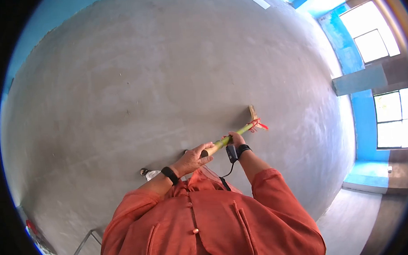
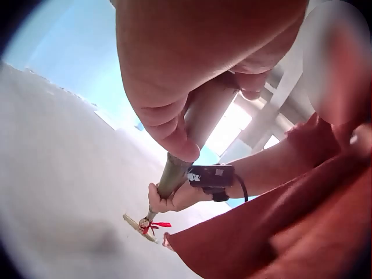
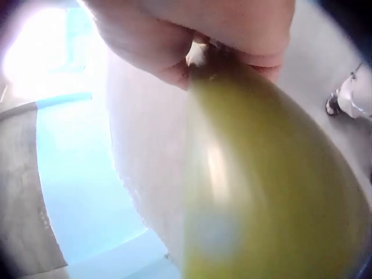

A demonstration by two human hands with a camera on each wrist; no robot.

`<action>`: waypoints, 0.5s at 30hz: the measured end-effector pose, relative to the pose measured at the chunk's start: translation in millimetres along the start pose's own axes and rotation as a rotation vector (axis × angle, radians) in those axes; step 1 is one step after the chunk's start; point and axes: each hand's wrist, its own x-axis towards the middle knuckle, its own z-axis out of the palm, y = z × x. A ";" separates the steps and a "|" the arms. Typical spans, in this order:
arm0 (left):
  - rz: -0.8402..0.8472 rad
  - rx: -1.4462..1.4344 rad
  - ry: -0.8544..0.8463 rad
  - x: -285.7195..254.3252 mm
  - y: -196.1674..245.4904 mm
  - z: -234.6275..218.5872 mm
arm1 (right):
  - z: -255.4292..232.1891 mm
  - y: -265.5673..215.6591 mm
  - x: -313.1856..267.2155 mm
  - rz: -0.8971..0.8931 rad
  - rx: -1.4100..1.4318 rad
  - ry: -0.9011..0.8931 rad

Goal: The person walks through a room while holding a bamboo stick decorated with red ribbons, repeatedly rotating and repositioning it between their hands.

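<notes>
A green bamboo pole (image 1: 219, 145) slants out in front of the body, with a short pale wooden crosspiece (image 1: 252, 111) bound across its far end by red cord (image 1: 256, 123). My left hand (image 1: 192, 161) holds the pole near its thick near end; in the left wrist view, the fingers (image 2: 165, 119) bend around it. Farther along, my right hand (image 1: 236, 140) grips the same pole a little short of the crosspiece. In the right wrist view the pole fills the foreground below the right hand (image 3: 203, 26), and the crosspiece is hidden.
Bare grey concrete floor (image 1: 144, 84) spreads ahead and to both sides. Blue-painted walls with bright windows (image 1: 392, 114) stand at the right. A shoe (image 1: 144, 172) shows under the left forearm, and a thin metal frame (image 1: 82, 246) stands at lower left.
</notes>
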 end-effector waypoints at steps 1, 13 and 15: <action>-0.010 0.030 0.033 2.7 4.4 2.7 | -1.9 0.0 1.8 0.003 -0.006 -0.001; -0.093 0.373 0.520 -91.2 90.4 -41.3 | 127.4 43.9 -34.2 0.318 -0.134 -0.293; -0.122 0.394 0.607 -127.0 95.2 -51.2 | 166.6 67.9 -48.4 0.367 -0.193 -0.351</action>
